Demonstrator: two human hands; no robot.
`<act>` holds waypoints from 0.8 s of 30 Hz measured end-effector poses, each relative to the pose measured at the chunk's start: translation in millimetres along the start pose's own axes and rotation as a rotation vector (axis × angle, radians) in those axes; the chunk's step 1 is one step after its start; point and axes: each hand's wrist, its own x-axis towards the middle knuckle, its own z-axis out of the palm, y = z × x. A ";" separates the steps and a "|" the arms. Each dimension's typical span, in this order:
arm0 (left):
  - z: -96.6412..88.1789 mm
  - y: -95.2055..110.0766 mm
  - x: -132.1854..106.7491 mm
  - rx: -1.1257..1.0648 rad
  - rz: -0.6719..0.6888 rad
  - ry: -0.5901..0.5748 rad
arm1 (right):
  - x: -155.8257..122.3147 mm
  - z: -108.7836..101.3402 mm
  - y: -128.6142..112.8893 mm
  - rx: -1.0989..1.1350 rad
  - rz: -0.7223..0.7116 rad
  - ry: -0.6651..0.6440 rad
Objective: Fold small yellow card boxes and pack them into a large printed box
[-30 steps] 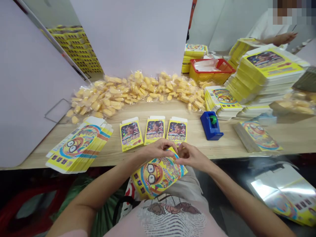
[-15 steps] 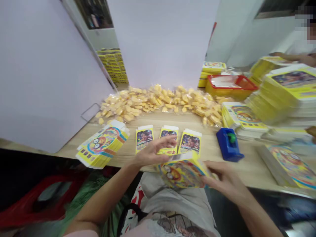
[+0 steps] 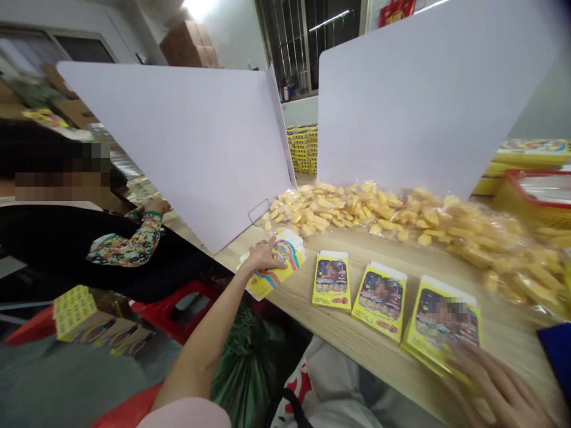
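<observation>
My left hand (image 3: pixel 262 257) grips a yellow stack of flat cardboard boxes (image 3: pixel 284 255) at the left of the table, its fingers over the top face. Three more yellow boxes with a dark picture panel lie in a row to the right: a left box (image 3: pixel 331 280), a middle box (image 3: pixel 379 303) and a right box (image 3: pixel 442 324). My right hand (image 3: pixel 499 386) is blurred, with fingers stretched out over the lower right corner of the right box. Nothing shows in its fingers.
Clear bags of yellow pieces (image 3: pixel 357 208) line the back of the table (image 3: pixel 285 303) before white panels (image 3: pixel 401 119). A blue tape dispenser (image 3: pixel 555 351) and a red-rimmed basket (image 3: pixel 513 190) are at the right. A seated person (image 3: pixel 57 238), red stools (image 3: pixel 178 303) and a green sack (image 3: pixel 245 356) are left.
The view has swung left. My left hand has moved onto the left box stack. The boxes my right hand held are out of its grasp, and that hand is now at the right box.
</observation>
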 end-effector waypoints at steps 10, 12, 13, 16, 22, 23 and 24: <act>-33.7 23.4 -32.7 -0.078 0.117 0.281 | 38.1 1.1 -61.0 0.250 0.093 0.027; -36.8 44.9 -53.6 -0.158 0.228 0.385 | 54.2 8.7 -84.8 0.426 0.230 0.000; -36.2 58.1 -64.9 -0.205 0.271 0.409 | 63.0 13.7 -96.1 0.536 0.322 -0.032; -24.2 102.5 -96.9 -0.357 0.384 0.416 | 88.3 31.7 -123.4 0.969 0.612 -0.123; 42.2 175.5 -136.9 -0.730 0.552 0.300 | 89.1 38.9 -124.4 1.274 0.787 -0.116; 54.8 183.0 -141.1 -0.810 0.549 0.260 | 80.4 32.7 -118.9 1.182 0.817 -0.088; 66.6 189.1 -145.1 -0.896 0.541 0.203 | 69.9 25.0 -113.3 1.074 0.844 -0.056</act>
